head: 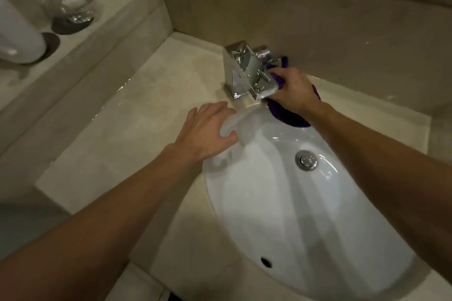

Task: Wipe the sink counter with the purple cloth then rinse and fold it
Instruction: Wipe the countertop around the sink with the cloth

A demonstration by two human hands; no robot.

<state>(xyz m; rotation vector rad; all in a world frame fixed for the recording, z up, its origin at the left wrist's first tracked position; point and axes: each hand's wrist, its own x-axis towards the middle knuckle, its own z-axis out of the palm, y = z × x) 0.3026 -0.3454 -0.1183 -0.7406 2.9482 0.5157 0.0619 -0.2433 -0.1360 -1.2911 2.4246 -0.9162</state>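
White glossy sink (281,215) curves smoothly nearest. On its rim the left hand (208,129) rests flat, fingers spread, holding nothing. Beyond, the right hand (293,88) grips the bunched purple cloth (291,116) against the angular chrome faucet (244,73), where the beige stone surface (137,115) glistens wet.

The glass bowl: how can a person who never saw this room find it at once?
Start at the white sink and look far left to the raised ledge. The glass bowl stands there on a dark coaster, beside a white roll. It alone is transparent.
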